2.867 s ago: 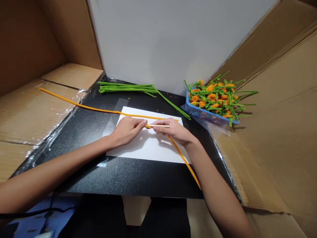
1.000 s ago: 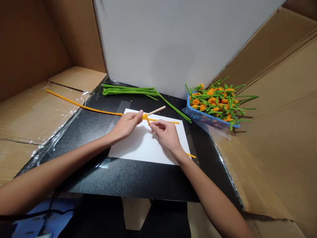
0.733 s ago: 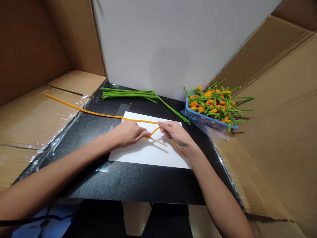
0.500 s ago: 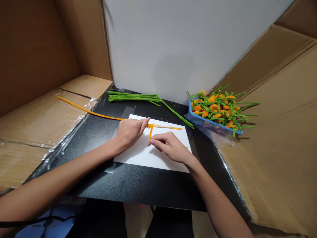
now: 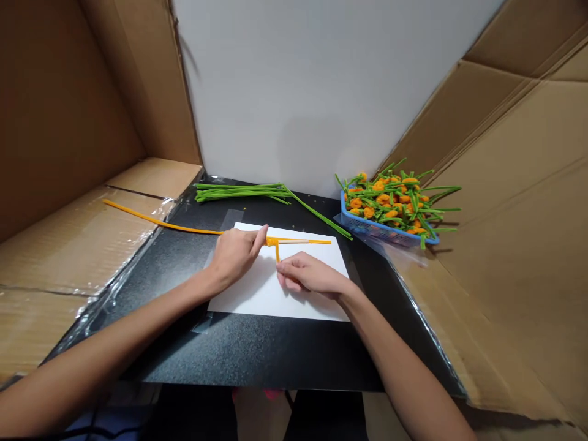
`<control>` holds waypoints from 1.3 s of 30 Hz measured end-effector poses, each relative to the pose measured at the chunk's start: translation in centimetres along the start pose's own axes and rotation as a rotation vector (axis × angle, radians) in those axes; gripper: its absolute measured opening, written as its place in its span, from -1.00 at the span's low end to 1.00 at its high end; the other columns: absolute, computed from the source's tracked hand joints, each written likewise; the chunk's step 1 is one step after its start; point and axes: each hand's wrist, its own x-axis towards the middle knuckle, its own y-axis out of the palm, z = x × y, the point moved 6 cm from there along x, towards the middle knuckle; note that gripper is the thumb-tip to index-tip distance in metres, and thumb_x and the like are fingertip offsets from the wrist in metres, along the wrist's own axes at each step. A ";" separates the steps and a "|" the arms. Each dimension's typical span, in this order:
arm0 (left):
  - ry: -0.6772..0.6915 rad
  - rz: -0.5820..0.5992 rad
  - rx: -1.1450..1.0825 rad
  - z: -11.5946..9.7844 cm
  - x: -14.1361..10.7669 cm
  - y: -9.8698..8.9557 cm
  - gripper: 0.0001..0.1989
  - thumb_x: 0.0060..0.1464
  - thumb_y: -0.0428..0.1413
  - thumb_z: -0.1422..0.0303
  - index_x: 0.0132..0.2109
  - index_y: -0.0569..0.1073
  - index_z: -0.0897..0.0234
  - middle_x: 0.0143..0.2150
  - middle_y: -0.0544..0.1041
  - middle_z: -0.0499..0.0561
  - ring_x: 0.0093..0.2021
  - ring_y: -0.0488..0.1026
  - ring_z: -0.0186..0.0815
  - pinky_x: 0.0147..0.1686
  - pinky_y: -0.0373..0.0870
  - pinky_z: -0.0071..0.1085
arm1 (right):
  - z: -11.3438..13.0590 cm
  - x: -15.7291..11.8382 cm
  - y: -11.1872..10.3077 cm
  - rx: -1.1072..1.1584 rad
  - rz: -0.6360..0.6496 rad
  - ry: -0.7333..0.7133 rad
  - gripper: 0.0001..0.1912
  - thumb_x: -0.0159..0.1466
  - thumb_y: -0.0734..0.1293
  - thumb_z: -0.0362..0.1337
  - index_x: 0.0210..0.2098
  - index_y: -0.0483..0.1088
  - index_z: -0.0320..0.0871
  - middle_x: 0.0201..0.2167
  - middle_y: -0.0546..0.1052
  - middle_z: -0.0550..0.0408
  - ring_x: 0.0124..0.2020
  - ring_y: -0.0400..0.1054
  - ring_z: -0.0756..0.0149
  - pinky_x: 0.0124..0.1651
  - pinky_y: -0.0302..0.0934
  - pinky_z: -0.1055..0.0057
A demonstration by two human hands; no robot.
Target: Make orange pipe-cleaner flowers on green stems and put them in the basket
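My left hand [image 5: 233,256] is closed around a thin pale wooden stick [image 5: 294,241] above the white sheet. Orange pipe cleaner is wound in a small coil [image 5: 272,242] on the stick, just right of my left thumb. My right hand [image 5: 310,274] pinches the orange strand [image 5: 277,252] that hangs down from this coil. A long orange pipe cleaner [image 5: 160,223] stretches out to the left from behind my left hand. More orange shows along the stick's right end. What lies inside my left fist is hidden.
Green pipe cleaners [image 5: 239,192] lie in a bundle at the back, one angled off to the right. A blue basket [image 5: 386,231] at the right holds several orange-and-green pieces. White paper [image 5: 248,300] lies on the black table [image 5: 220,355], with cardboard walls [image 5: 519,245] either side.
My right hand has drawn the short orange strand slightly downward, and it now hangs straighter from the coil. My left hand keeps its hold on the stick. The whole view has shifted a little.
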 end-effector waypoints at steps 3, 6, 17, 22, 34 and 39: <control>0.146 0.102 -0.213 -0.8 -0.1 0.5 -0.20 0.39 -0.38 0.02 -0.61 0.43 0.32 -0.68 0.37 0.02 -0.64 0.24 -0.38 -0.53 0.02 -0.43 | -1.0 0.6 -1.8 0.276 -0.083 0.040 -0.51 0.23 0.38 0.11 -0.52 0.19 -0.13 -0.70 0.15 0.34 -0.69 -0.15 0.57 -0.61 -0.29 0.53; 0.294 0.245 -0.038 -1.8 -0.5 1.8 -0.28 0.38 -0.28 0.05 -0.51 0.53 0.31 -0.63 0.43 0.05 -0.61 0.30 -0.34 -0.51 -0.03 -0.41 | 0.3 -0.3 -3.4 0.337 -0.112 -0.047 -0.51 0.22 0.38 0.11 -0.52 0.18 -0.13 -0.72 0.13 0.37 -0.69 -0.26 0.59 -0.61 -0.36 0.53; 0.114 0.191 -0.401 0.1 0.6 0.6 -0.28 0.33 -0.29 -0.07 -0.67 0.20 0.27 -0.71 0.21 -0.06 -0.66 0.08 -0.41 -0.56 -0.03 -0.43 | -0.6 0.6 -0.7 0.405 -0.031 0.077 -0.62 0.24 0.37 -0.03 -0.50 0.20 -0.13 -0.73 0.07 0.39 -0.68 -0.26 0.56 -0.63 -0.37 0.56; 0.232 0.191 0.016 -1.1 0.3 0.9 -0.27 0.35 -0.24 -0.02 -0.59 0.48 0.30 -0.66 0.37 0.06 -0.63 0.25 -0.32 -0.51 -0.07 -0.38 | 1.9 -1.4 -2.5 0.305 -0.123 -0.104 -0.62 0.25 0.38 -0.04 -0.50 0.30 -0.18 -0.71 0.06 0.37 -0.66 -0.26 0.57 -0.60 -0.37 0.52; 0.355 0.202 -0.024 -1.0 0.4 0.4 -0.26 0.38 -0.27 0.01 -0.54 0.53 0.31 -0.68 0.37 0.03 -0.65 0.23 -0.37 -0.52 -0.04 -0.41 | 1.1 -0.4 -2.3 0.336 -0.171 -0.113 -0.53 0.24 0.39 0.07 -0.52 0.22 -0.14 -0.68 -0.01 0.38 -0.64 -0.30 0.55 -0.61 -0.38 0.52; 0.009 0.008 0.317 0.4 0.8 -0.7 -0.40 0.38 -0.20 0.11 -0.31 0.67 0.26 -0.43 0.62 0.21 -0.48 0.50 -0.14 -0.49 -0.10 -0.37 | 1.4 -0.4 -0.8 0.017 -0.270 -0.190 -0.60 0.30 0.33 0.02 -0.44 0.41 -0.20 -0.66 0.15 0.29 -0.62 -0.10 0.52 -0.57 -0.24 0.51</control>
